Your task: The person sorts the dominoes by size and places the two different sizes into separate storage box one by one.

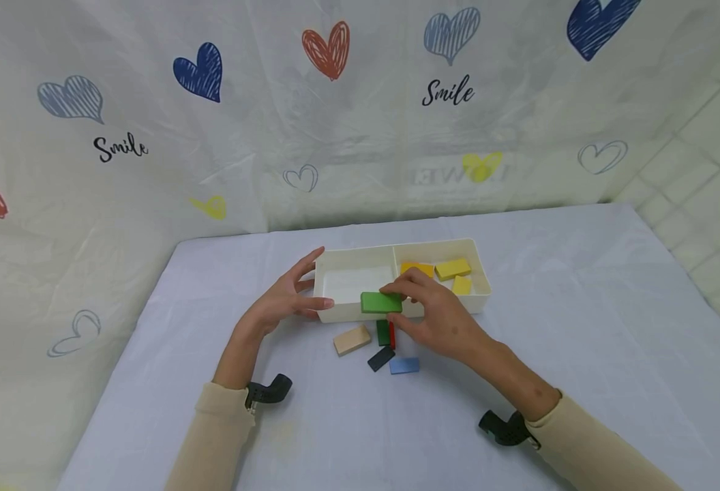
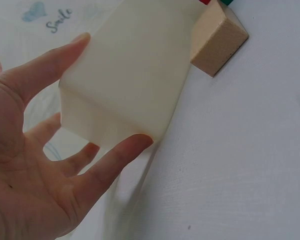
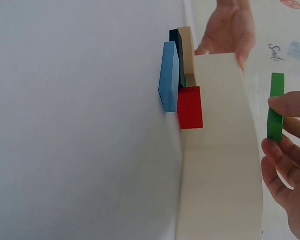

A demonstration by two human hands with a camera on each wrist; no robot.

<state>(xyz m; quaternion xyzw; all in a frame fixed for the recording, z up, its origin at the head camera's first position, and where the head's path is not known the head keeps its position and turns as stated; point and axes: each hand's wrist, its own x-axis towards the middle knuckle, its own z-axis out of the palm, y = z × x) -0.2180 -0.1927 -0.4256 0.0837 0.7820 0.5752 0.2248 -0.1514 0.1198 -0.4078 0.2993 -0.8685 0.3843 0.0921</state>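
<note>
Pinching a bright green block [image 1: 381,302] at the centre of the head view, a person's right hand [image 1: 440,320] is holding its right end between thumb and fingertips, leaving the left end sticking out free. In the right wrist view, the block is hanging at the right of the frame, apart from the white tray [image 1: 341,312]. Left of centre in the head view, the left hand [image 1: 283,300] is resting against the tray's left end, its fingers spread wide and nearly straight. Yellow blocks [image 1: 453,269] and an orange block [image 1: 417,268] are lying in the tray's right compartment; just below the tray, wooden [image 1: 352,340], dark green [image 1: 383,333], red [image 1: 392,334], black [image 1: 381,359] and blue [image 1: 404,366] blocks are sitting on the white cloth [image 1: 311,423]. Judging by its crisp edges, the green block is probably behaving as a light, stiff, sturdy piece; its smooth-looking faces may be offering little grip, so a pinch nearer the middle would be steadying it against tilting.
</note>
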